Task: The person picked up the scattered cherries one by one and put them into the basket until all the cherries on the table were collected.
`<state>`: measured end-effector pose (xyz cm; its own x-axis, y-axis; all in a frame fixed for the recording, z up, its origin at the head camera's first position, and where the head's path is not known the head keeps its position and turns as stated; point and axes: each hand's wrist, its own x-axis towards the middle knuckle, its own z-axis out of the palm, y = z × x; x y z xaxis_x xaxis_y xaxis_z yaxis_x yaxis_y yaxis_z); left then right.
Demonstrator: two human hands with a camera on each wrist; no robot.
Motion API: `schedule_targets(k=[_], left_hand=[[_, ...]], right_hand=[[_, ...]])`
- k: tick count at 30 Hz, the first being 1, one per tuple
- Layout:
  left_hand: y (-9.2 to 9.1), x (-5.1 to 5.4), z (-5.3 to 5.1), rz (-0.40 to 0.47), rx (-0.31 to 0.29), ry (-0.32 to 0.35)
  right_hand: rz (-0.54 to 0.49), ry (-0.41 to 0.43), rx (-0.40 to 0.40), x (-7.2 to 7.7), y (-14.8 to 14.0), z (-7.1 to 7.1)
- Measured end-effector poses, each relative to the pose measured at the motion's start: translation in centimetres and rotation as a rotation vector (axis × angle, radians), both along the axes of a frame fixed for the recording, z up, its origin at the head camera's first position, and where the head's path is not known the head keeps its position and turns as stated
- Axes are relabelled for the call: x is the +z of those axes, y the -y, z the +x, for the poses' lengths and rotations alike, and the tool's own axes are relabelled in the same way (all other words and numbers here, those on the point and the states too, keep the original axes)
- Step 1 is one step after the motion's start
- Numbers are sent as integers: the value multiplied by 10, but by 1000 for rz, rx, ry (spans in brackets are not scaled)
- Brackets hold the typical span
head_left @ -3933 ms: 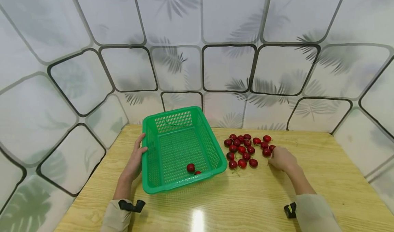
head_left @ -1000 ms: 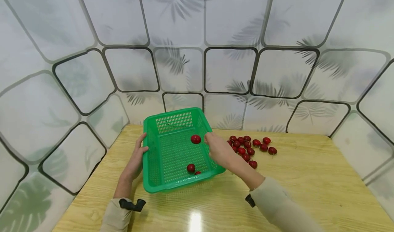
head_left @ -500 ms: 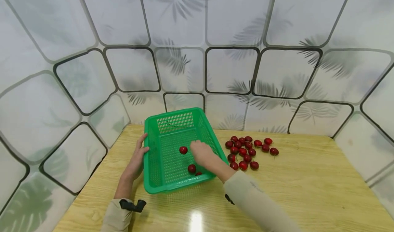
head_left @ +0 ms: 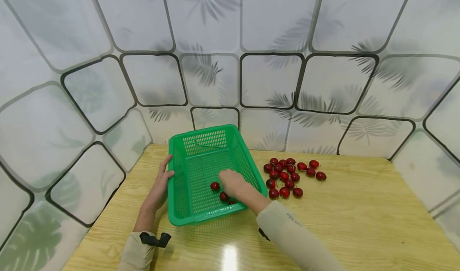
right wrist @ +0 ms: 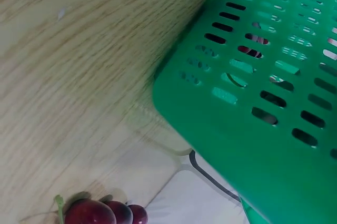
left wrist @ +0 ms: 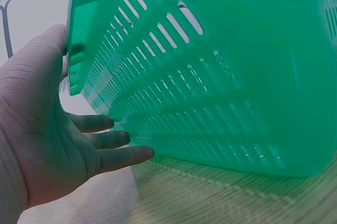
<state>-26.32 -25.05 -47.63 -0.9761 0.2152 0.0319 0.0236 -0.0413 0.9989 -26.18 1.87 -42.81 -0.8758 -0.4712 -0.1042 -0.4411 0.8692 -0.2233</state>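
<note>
In the head view my right hand [head_left: 235,183] reaches inside a green plastic basket [head_left: 217,216], its fingers curled. Just off its fingertips a dark red cherry [head_left: 215,186] hangs low at the basket's floor, apparently pinched by its stem, which is too small to make out. Two more cherries [head_left: 224,196] lie close by, one partly hidden by the near rim. At the basket's left side, my left hand [head_left: 156,191] touches the rim; the left wrist view shows its straight fingers [left wrist: 124,156] against or near the slotted wall. The right wrist view leaves my right hand mostly hidden behind the basket wall.
Several cherries [head_left: 284,177], some with stems, lie loosely grouped on the wooden table [head_left: 345,223] to the right of the basket. A patterned light wall covering [head_left: 269,79] stands behind the table and along both sides.
My right hand has carried one cherry from the group on the right leftward over the rim and lowered it into the basket. The left hand keeps its place at the basket.
</note>
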Motion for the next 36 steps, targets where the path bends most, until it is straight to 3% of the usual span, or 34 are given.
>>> schedule_targets(k=[11, 22, 30, 36], left_hand=[[-1, 3, -4, -3, 0, -9], [-3, 6, -5, -6, -1, -20], [-2, 7, -2, -43, 14, -19], [-2, 3, 1, -53, 18, 8]], right_hand=[[34, -4, 13, 0, -1, -2], [76, -74, -7, 4, -2, -4], [29, -127, -39, 5, -2, -3], [-66, -183, -56, 6, -8, -3]])
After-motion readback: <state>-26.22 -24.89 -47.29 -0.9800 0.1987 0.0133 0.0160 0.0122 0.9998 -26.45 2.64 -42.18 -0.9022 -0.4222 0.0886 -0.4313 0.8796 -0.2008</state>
